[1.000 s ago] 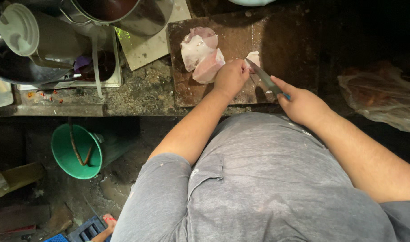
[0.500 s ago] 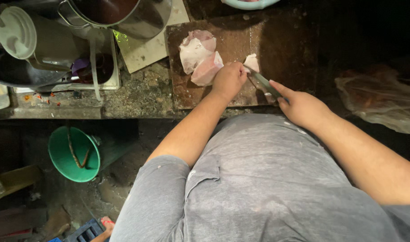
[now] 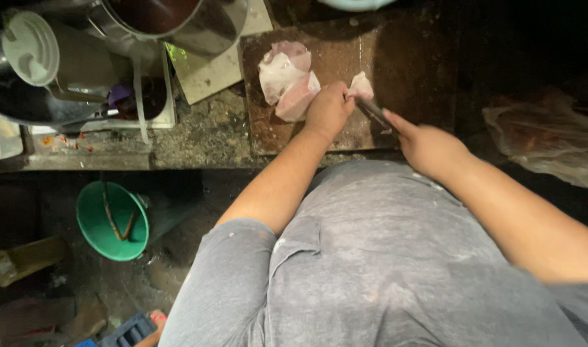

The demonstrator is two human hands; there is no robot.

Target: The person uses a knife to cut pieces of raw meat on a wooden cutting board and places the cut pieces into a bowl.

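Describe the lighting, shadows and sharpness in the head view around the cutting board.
Head view: dim light, brightest on the pale pink meat pieces and the left hand; the dark wooden cutting board fades into black shadow at the upper right; the narrow knife blade in the right hand looks slightly soft; the green plastic bucket below stays readable.

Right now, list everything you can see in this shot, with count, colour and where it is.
Pale pink raw meat pieces: three or so, on the board, far left part.
Dark brown wooden cutting board: one, on the counter, centre.
Steel-bladed knife: one, grey, on the board, held by the right hand.
Shiny metal pot: one, silver, counter top left.
White round lid: one, far left.
Green plastic bucket: one, on the floor, lower left.
Clear plastic bag: one, right edge.
Grey shirt: one, on the person.
Left hand: pressing on meat.
Right hand: gripping the knife.
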